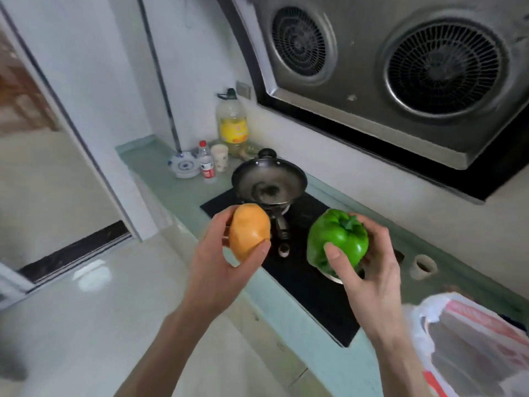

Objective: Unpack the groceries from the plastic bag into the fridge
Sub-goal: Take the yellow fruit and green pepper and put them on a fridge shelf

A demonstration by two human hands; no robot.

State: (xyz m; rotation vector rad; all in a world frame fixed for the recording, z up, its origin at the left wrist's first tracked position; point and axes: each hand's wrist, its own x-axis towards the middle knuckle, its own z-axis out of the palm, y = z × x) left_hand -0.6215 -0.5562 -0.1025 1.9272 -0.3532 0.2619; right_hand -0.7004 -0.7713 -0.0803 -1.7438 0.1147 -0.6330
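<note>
Holding one grocery in each hand, the person stands at the carrying step: both items look to be out of the bag, and neither has reached the fridge. The left hand at centre frame curls round an orange fruit, thumb pressed on its lower right side and fingers wrapped behind it. The right hand, just right of centre, grips a green pepper stem-up, thumb on its front face and fingertips showing over its top right. The two items are near each other but apart, both held above the black hob set in the pale green counter. A wok sits on the hob behind the fruit, and an oil bottle, a small red-capped bottle and a blue-and-white bowl stand further back toward upper centre. An extractor hood fills the upper right. The plastic bag, white with red, lies open on the counter at lower right, well apart from both hands; what is left inside cannot be made out. No fridge appears in the frame, so the next move, as I judge it, calls for turning away from the counter to find it, keeping both grips firm on these smooth round items, and freeing a hand if the door is closed.
</note>
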